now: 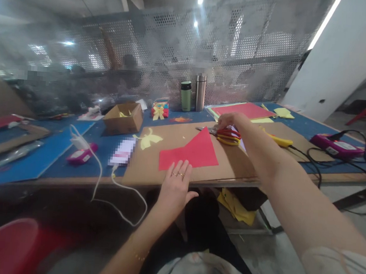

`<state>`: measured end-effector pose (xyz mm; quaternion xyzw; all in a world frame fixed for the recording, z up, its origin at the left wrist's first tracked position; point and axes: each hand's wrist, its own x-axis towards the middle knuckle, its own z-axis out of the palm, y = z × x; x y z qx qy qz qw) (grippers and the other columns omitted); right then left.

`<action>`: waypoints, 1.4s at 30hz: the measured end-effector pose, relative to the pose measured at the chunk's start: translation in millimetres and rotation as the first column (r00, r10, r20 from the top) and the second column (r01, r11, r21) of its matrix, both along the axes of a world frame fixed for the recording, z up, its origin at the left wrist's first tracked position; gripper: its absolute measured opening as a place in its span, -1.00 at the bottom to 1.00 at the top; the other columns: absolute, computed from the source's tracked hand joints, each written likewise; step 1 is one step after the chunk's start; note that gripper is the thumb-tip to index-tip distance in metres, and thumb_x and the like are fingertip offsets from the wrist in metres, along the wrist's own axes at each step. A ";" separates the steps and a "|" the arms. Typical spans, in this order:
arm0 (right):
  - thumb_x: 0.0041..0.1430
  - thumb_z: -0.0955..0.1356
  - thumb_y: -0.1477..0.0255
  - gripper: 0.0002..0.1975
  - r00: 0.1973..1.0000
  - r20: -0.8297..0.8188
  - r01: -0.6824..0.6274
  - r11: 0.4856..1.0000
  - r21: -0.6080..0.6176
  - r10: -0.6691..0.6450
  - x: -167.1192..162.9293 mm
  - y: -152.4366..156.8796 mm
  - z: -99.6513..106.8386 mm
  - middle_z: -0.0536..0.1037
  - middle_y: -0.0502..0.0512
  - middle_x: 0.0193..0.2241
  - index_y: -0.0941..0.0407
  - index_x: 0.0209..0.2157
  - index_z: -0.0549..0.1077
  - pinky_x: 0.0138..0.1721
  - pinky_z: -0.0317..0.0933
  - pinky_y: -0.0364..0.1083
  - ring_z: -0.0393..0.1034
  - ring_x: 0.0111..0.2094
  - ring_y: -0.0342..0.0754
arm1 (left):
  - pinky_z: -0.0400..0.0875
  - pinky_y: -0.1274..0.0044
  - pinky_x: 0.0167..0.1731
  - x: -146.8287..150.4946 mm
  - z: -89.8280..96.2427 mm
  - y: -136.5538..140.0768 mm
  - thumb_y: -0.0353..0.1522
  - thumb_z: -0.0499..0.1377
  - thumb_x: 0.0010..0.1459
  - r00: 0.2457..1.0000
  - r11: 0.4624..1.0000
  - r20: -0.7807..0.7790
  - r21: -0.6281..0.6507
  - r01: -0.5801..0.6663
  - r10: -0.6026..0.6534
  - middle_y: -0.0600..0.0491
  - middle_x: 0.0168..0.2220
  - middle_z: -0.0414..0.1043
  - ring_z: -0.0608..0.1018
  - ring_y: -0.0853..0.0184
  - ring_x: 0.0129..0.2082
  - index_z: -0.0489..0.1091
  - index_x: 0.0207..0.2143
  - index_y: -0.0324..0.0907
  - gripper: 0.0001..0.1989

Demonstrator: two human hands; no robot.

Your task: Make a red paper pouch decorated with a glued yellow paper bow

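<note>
1. Head view: red paper lies on cardboard; the left hand, flat, open, grasping nothing, rests on its near edge.
2. Right of the paper, the right hand curls beside scissors; I cannot tell its hold.
3. Apparently steadying and reaching; next calls for flat paper.
</note>
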<state>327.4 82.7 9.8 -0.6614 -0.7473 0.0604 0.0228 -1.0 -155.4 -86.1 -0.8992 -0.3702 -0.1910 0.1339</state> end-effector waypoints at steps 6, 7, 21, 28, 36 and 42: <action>0.18 0.50 0.35 -0.76 0.992 -0.073 0.096 0.994 -0.047 -0.100 -12.9 -29.0 11.0 0.52 0.14 -0.55 0.28 -0.41 0.60 -0.36 0.24 -0.09 0.39 -0.45 -0.04 | 0.30 0.06 0.34 0.2 2.6 0.6 -0.18 0.37 0.22 1.000 1.000 0.005 -0.007 0.003 -0.003 -0.35 0.36 0.32 0.38 -0.09 0.38 0.25 0.36 -0.32 -0.23; 0.26 0.45 0.36 -0.75 0.989 -0.104 0.106 0.994 -0.023 -0.108 -14.7 -35.5 14.1 0.53 0.15 -0.54 0.30 -0.35 0.60 -0.37 0.24 -0.11 0.40 -0.45 -0.06 | 0.30 0.06 0.35 0.3 3.5 0.5 -0.19 0.37 0.22 1.000 1.000 0.002 -0.010 0.003 -0.003 -0.35 0.36 0.32 0.38 -0.09 0.38 0.25 0.36 -0.32 -0.24; 0.30 0.34 0.40 -0.86 0.750 -0.650 0.037 0.974 0.226 0.122 -25.2 -202.4 -3.1 0.54 0.03 -0.44 0.15 -0.23 0.51 -0.44 0.18 -0.18 0.29 -0.52 -0.19 | 0.30 0.12 0.33 -1.0 14.1 0.6 -0.32 0.27 0.30 0.998 1.000 0.055 -0.011 0.006 -0.006 -0.33 0.29 0.42 0.46 -0.05 0.32 0.36 0.27 -0.36 -0.46; 0.24 0.34 0.44 -0.73 0.850 -0.522 0.081 0.960 0.269 0.074 -32.0 -198.8 -33.6 0.53 0.03 -0.51 0.18 -0.13 0.66 -0.33 0.20 -0.09 0.38 -0.45 -0.07 | 0.36 0.12 0.27 -23.6 10.1 -0.5 -0.32 0.22 0.35 0.985 0.996 0.152 0.005 0.086 -0.085 -0.25 0.24 0.49 0.51 -0.01 0.27 0.39 0.23 -0.22 -0.57; 0.23 0.29 0.54 -0.61 0.917 -0.373 -0.063 0.976 0.206 0.138 -30.5 -211.2 -39.0 0.73 0.07 -0.26 0.08 -0.07 0.72 -0.21 0.30 -0.13 0.56 -0.23 -0.01 | 0.34 0.11 0.30 -24.3 5.9 0.1 -0.31 0.19 0.37 0.980 0.996 0.175 0.011 0.092 -0.093 -0.24 0.26 0.48 0.49 0.00 0.29 0.37 0.24 -0.22 -0.57; 0.29 0.27 0.52 -0.57 0.952 -0.303 0.033 0.977 0.208 0.033 -25.6 -214.9 -30.5 0.73 0.11 -0.24 0.08 0.05 0.68 -0.16 0.34 -0.10 0.57 -0.24 0.00 | 0.33 0.10 0.31 -23.5 6.0 -0.6 -0.33 0.19 0.36 0.978 0.997 0.190 0.007 0.082 -0.082 -0.25 0.25 0.49 0.49 -0.01 0.29 0.38 0.22 -0.24 -0.58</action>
